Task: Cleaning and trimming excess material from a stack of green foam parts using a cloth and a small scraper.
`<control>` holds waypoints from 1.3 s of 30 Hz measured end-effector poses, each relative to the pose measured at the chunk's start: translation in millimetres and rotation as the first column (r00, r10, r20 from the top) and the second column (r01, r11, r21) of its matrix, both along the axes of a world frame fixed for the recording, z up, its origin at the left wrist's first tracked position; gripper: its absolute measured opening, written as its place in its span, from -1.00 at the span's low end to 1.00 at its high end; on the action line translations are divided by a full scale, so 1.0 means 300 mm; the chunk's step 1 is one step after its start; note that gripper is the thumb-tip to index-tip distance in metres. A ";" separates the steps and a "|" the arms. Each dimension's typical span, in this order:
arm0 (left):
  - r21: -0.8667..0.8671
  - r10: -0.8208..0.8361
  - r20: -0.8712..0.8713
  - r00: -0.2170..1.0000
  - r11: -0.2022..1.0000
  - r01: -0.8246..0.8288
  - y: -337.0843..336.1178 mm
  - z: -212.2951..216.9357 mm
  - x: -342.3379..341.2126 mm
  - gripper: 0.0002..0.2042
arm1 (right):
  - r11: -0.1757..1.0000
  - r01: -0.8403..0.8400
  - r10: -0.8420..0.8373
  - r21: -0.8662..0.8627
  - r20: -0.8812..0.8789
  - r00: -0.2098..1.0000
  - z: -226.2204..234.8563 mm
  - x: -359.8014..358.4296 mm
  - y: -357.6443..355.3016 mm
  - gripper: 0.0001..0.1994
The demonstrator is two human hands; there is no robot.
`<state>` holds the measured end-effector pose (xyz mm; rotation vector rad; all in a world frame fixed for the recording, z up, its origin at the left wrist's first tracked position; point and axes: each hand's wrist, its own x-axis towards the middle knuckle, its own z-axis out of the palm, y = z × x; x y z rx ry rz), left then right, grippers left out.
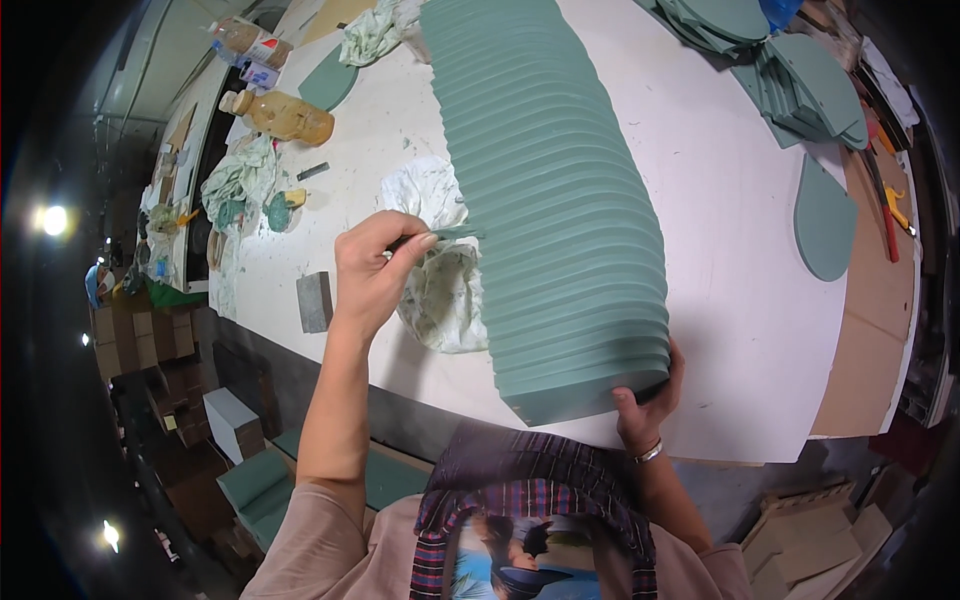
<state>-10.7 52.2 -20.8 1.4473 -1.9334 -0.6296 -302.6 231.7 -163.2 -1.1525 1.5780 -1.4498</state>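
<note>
A long row of overlapping green panels (560,200) lies on the white table, its near end close to my body. My left hand (372,268) pinches a thin, green-stained stick-like tool (456,234), possibly a small brush. The tool's tip reaches the left edge of the row. At the near right corner, my right hand (655,405) grips the row, with its thumb on the front face and its fingers along the right side. Under and beside the tool sits a crumpled white cloth (440,310) with green stains.
Left on the table are a grey block (314,302), a bottle of yellowish liquid (285,117), a stained rag (243,170) and a small sponge (284,208). Loose green panels (805,90) are piled at the far right. Red-handled pliers (888,215) lie near the right edge.
</note>
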 end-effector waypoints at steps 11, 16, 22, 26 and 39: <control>-0.069 -0.024 0.034 0.999 0.997 0.026 -0.018 0.003 -0.018 -0.91 | 1.000 0.004 -0.004 -0.006 -0.029 1.000 -0.003 -0.002 0.002 0.01; -0.097 -0.001 0.034 0.999 0.995 0.004 -0.041 0.013 -0.047 -0.93 | 1.000 0.006 -0.006 -0.022 0.001 1.000 0.004 -0.001 -0.008 0.01; -0.072 -0.060 0.073 0.996 0.995 0.065 -0.028 -0.001 -0.020 -0.90 | 0.999 0.013 -0.013 -0.032 -0.004 1.000 0.008 0.004 -0.011 0.00; -0.014 0.039 -0.060 0.997 0.999 -0.039 -0.033 0.001 -0.037 -0.92 | 1.000 0.003 -0.003 -0.015 -0.018 1.000 0.007 0.002 -0.007 0.01; 0.424 0.123 -0.432 0.894 0.902 0.081 0.108 0.027 0.013 -0.90 | 1.000 0.003 -0.003 -0.004 0.031 1.000 0.001 -0.002 -0.004 0.00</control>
